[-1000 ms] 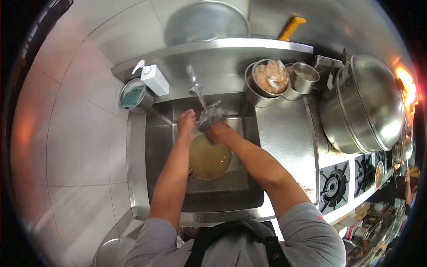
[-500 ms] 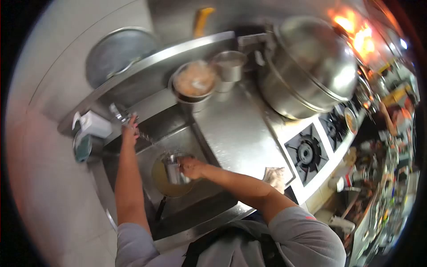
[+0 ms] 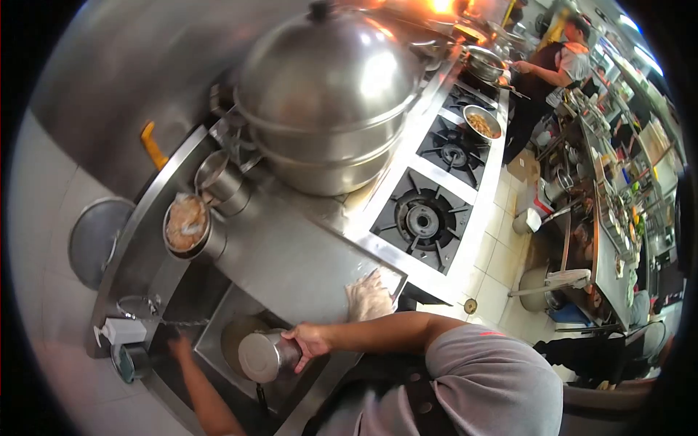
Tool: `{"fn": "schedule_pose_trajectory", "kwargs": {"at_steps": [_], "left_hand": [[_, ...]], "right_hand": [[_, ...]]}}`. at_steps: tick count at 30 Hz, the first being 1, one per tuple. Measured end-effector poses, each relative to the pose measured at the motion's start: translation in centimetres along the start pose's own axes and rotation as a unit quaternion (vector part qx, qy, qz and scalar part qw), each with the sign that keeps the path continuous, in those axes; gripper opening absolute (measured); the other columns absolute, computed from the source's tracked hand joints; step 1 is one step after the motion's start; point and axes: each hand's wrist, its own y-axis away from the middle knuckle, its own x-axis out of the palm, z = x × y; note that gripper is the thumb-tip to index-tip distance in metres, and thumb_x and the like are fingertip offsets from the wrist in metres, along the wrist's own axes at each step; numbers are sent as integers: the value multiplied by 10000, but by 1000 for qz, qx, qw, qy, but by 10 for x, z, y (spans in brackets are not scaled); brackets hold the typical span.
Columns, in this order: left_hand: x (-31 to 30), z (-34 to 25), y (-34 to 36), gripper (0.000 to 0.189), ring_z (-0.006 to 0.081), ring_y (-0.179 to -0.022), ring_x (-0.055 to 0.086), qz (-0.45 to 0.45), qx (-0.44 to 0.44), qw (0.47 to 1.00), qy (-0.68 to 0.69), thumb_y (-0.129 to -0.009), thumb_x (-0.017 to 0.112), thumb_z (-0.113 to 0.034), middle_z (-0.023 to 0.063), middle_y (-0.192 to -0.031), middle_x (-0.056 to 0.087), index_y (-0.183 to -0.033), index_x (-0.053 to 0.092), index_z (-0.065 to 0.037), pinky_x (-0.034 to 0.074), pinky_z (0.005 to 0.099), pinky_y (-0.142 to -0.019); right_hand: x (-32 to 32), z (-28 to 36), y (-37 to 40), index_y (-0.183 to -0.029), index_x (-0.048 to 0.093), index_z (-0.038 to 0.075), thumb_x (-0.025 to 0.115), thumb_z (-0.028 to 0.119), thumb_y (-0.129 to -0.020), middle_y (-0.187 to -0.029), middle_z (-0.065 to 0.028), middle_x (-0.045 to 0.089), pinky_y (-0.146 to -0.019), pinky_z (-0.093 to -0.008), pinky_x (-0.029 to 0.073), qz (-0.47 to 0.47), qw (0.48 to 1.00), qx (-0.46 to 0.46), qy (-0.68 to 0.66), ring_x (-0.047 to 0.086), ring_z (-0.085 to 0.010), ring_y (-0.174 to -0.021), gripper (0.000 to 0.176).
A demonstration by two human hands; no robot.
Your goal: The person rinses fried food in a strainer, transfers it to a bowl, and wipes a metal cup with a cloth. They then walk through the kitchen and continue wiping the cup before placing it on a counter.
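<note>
My right hand [image 3: 309, 344] grips a cylindrical metal container [image 3: 259, 357] by its side, over the sink. The container is tipped so a flat round end faces me; whatever is inside is hidden. Behind it, a pan [image 3: 233, 339] lies in the sink [image 3: 218, 317], its dark handle [image 3: 262, 397] pointing towards me. My left hand [image 3: 179, 346] hangs at the left part of the sink, below the faucet [image 3: 151, 305], and seems apart from it. Its fingers are blurred and dark. A thin stream of water appears to run from the faucet.
A large domed steamer pot [image 3: 327, 109] stands beyond the steel counter [image 3: 291, 251]. Gas burners [image 3: 422, 220] run along the right. A crumpled cloth [image 3: 369, 296] lies near my right forearm. A pot with pale food [image 3: 186, 224] sits behind the sink. Another person [image 3: 556, 69] works by flames.
My left hand has come off the faucet and dropped lower. My right hand has turned the metal container over, its flat end towards me. The view has swung right.
</note>
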Motion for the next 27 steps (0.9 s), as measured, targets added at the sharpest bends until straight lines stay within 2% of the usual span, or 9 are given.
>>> {"fn": "schedule_pose_trajectory", "kwargs": {"at_steps": [2,5,8,10,13,16,22,25,27], "left_hand": [[-10,-26,75,673,267,-1050,556,228,-143,949,166,-808,609,-554,135,-1149,578,-1252,486,-64,446,373,-882],[-14,-62,221,629,238,-922,615,408,-125,820,382,-850,549,-567,97,-1138,584,-1188,528,-37,507,366,-758],[-24,-101,334,567,252,-1003,601,370,-104,789,480,-883,551,-485,94,-1157,591,-1217,527,-27,494,415,-830],[-22,-82,368,502,283,-1146,534,354,57,842,404,-898,546,-394,121,-1215,583,-1232,536,-19,431,476,-958],[-18,-74,391,473,266,-1079,540,259,27,892,369,-896,537,-383,114,-1167,583,-1204,540,-24,445,451,-913],[-17,-55,385,445,249,-1012,546,172,2,923,343,-894,528,-373,107,-1119,583,-1176,544,-29,459,426,-869],[13,3,349,391,214,-878,558,98,25,946,307,-890,510,-352,93,-1023,583,-1120,553,-38,487,376,-779],[52,80,299,366,197,-811,564,77,242,891,377,-888,501,-341,86,-975,583,-1092,557,-43,500,351,-734],[65,62,315,371,201,-816,567,101,30,946,307,-887,504,-345,88,-975,587,-1091,560,-41,501,353,-737]], "right_hand": [[-11,-3,17,-1368,337,52,368,428,-971,-1406,-169,370,-940,-648,363,-9,1000,-11,8,357,-415,-1273,547],[-20,2,34,-1382,326,72,374,445,-966,-1419,-155,357,-928,-652,369,27,999,-6,27,347,-400,-1283,561],[-33,6,51,-1377,338,71,372,470,-960,-1394,-157,388,-883,-644,408,80,994,12,70,400,-392,-1247,578],[-36,13,75,-1369,354,67,369,486,-957,-1379,-159,405,-845,-636,441,114,988,20,101,434,-386,-1222,588],[-21,27,145,-1295,439,52,426,480,-936,-1271,-191,478,-638,-531,546,-82,875,27,477,583,-341,-1006,559],[-63,39,181,-1262,454,52,472,435,-923,-1195,-191,529,-586,-474,560,-20,856,-20,516,623,-302,-895,512],[-120,75,342,-1265,457,74,493,391,-920,-1081,-128,614,-706,-400,556,-97,920,-86,370,616,-220,-944,469],[-166,68,421,-1247,484,58,473,332,-946,-1077,-122,624,-791,-369,528,-235,912,-204,266,611,-206,-956,407],[-180,54,475,-1186,532,48,486,293,-934,-1079,-109,625,-820,-363,504,-321,897,-286,100,613,-203,-922,355]]}}
